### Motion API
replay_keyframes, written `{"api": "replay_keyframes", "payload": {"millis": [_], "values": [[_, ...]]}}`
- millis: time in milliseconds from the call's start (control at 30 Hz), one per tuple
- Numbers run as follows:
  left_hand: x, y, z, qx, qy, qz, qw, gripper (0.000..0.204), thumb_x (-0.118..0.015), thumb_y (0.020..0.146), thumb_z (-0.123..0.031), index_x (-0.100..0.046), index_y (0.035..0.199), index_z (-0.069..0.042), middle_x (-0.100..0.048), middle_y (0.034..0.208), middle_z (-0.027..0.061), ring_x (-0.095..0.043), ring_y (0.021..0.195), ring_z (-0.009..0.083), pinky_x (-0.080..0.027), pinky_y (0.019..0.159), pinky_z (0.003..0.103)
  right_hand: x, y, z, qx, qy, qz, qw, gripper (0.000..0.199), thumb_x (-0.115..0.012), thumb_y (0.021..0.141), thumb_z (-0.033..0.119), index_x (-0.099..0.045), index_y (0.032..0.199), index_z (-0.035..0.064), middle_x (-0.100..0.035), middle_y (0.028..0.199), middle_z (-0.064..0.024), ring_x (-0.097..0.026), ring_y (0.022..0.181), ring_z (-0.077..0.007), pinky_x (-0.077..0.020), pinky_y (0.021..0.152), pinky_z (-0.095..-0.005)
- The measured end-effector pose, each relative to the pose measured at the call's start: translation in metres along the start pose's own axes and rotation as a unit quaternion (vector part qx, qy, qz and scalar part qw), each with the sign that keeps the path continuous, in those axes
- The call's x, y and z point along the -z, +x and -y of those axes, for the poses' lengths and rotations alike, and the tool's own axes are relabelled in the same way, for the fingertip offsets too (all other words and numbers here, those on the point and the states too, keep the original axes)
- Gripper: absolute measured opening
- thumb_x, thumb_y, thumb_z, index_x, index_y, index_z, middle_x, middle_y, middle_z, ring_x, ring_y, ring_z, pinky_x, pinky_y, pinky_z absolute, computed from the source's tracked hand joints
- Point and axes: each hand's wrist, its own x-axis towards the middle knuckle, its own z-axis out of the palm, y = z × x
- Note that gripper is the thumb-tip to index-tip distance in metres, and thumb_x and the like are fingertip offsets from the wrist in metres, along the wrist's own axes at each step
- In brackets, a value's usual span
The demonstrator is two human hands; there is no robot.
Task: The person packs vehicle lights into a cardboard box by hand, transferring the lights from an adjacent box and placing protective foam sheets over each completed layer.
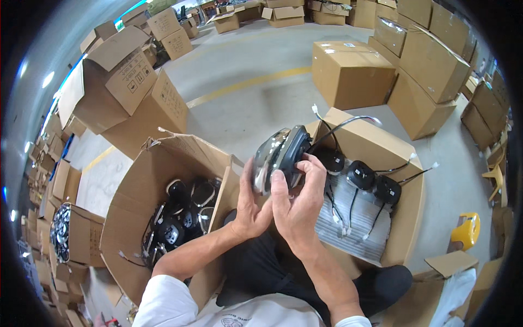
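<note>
Both my hands hold a lamp-like unit point(279, 155) with a shiny, glassy front and a black back housing, raised between two open cartons. My left hand point(252, 204) grips its shiny left side. Around the black housing and lower edge curl the thumb and fingers of my right hand point(299, 199). A black cable point(346, 124) seems to run from the unit over the right carton point(406, 218). In that carton lie several black round-backed units point(360, 175) with leads and white connectors, on a grey ribbed sheet point(357, 218). The left carton point(128, 218) holds a jumble of similar black units point(173, 233).
Beyond the cartons is grey floor with a yellow line point(250, 84). A closed carton point(351, 73) stands ahead on the right, near stacked boxes point(430, 65). Open boxes point(117, 82) stand at the far left. A yellow plastic object point(466, 231) is at the right.
</note>
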Motion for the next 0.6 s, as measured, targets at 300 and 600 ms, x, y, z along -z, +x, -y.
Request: {"api": "replay_keyframes", "payload": {"millis": [300,600], "values": [[0.008,0.017,-0.018,0.132,-0.015,-0.168,0.977,0.092,-0.092,0.095,-0.003,-0.039,0.170,0.003,-0.067,0.152,0.0163,-0.071,0.132,0.0242,-0.059,0.116,0.042,0.024,-0.006,0.021,-0.085,0.096,0.080,0.989,0.040,-0.080,0.110,0.019,-0.069,0.138,-0.0063,-0.073,0.136,-0.0309,-0.078,0.116,-0.0430,-0.0650,0.098,-0.0524],[-0.027,0.005,-0.032,0.094,-0.071,-0.012,0.993,0.097,-0.089,0.104,-0.038,-0.038,0.173,0.008,-0.066,0.156,0.0178,-0.064,0.148,0.0312,-0.050,0.129,0.048,0.023,-0.028,-0.069,-0.308,0.406,-0.094,0.855,0.054,-0.069,0.121,0.031,-0.059,0.160,-0.0055,-0.070,0.141,-0.0094,-0.065,0.126,-0.0164,-0.0527,0.114,-0.0325]]}}
